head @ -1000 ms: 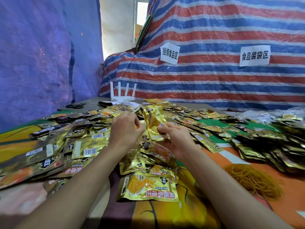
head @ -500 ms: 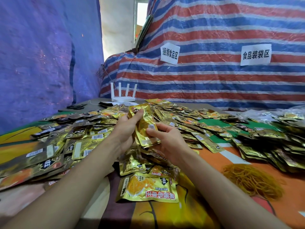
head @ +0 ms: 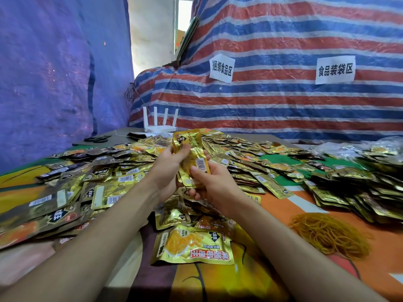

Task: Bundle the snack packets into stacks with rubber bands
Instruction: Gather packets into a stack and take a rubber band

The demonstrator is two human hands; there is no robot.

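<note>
A table (head: pixel 283 214) under a bright printed cloth (orange, yellow, green) bears gold snack packets (head: pixel 113 188) strewn across most of it. A loose heap of rubber bands (head: pixel 329 234) lies at the near right. A white router (head: pixel 160 127) stands at the far side, near what may be dark scissors (head: pixel 97 139).

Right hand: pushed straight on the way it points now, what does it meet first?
Probably the left hand, just ahead to its left; it and the right hand grip one stack of packets. Depth is unclear.
</note>
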